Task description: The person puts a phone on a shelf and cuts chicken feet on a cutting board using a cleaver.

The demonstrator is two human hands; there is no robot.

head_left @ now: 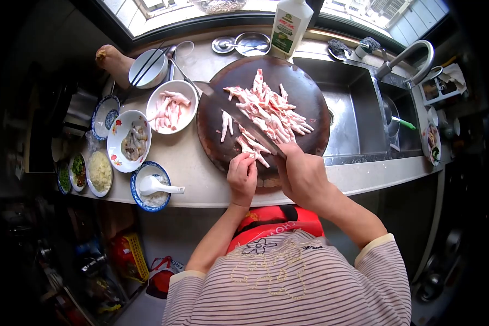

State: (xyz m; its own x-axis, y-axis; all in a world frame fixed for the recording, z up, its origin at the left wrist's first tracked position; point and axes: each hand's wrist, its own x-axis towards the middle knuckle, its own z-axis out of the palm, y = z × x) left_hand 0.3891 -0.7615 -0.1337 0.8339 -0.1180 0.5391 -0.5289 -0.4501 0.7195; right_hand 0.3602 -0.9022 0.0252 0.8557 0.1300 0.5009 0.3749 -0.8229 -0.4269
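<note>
On a round dark chopping board (217, 146) lies a heap of raw chicken feet (269, 108). My right hand (304, 174) grips the handle of a cleaver (242, 117), whose long blade reaches up and left across the board, beside the heap. At the board's near edge my left hand (242, 175) has its fingers closed on a chicken foot (251, 149), just left of the blade. A smaller cut piece (226, 126) rests apart on the left of the board. Several more pale pieces sit in a white bowl (193, 117) left of the board.
Left of the board stand a floral bowl (114, 152) with grey seafood-like pieces, a dish of minced garlic (100, 173), and a blue-rimmed bowl (135, 190) with a white spoon. Behind is a white bottle (292, 27). A steel sink (353, 125) with a faucet (418, 46) lies right.
</note>
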